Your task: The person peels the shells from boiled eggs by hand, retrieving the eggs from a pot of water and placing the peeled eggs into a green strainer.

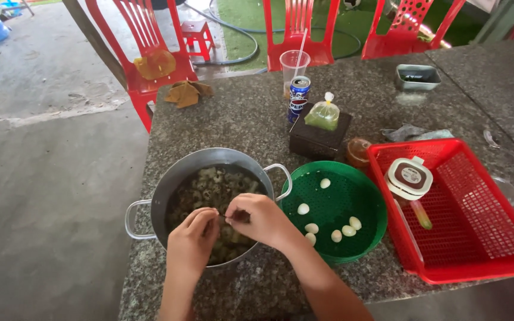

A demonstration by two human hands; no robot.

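Fingers of left hand (193, 235) and right hand (257, 219) pinch one small egg (226, 217) together; shell should drop into the pot (206, 202) just below.

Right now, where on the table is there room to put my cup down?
The bare stone left of the soda can, between the brown cloth and the pot, is free. So is the patch between the metal tray and the red basket. Pot, green basket and red basket sit packed together.

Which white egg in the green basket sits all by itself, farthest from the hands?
The peeled egg near the green basket's back rim, closest to the dark box. The others lie lower down, toward the person.
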